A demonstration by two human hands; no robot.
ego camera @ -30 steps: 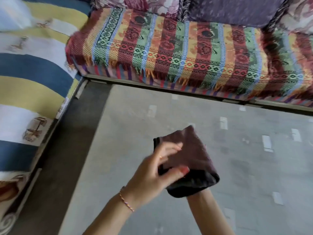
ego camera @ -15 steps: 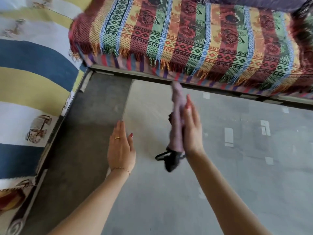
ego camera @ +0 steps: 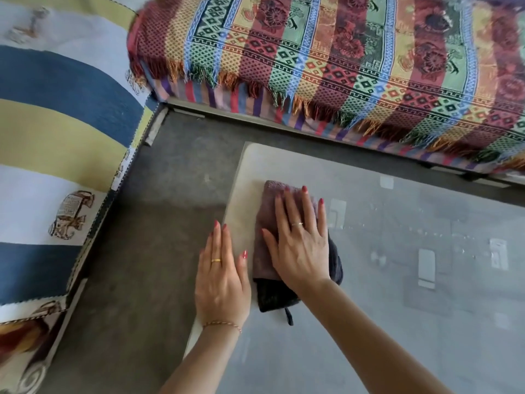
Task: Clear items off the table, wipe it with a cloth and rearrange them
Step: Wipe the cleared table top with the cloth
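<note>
My right hand (ego camera: 298, 245) now presses the folded cloth (ego camera: 284, 217), upright a moment ago, flat-fingered onto the worktop (ego camera: 397, 308) corner at frame centre, left hand (ego camera: 221, 280) flat alongside, so wiping begins.

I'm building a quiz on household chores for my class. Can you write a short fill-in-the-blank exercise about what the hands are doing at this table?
1. The right hand presses flat on a folded ____.
2. The left hand rests on the table's ____ edge.
3. Each hand wears a ____ on one finger.
4. The cloth lies near the table's far-left ____.

Missing words: cloth; left; ring; corner
</note>
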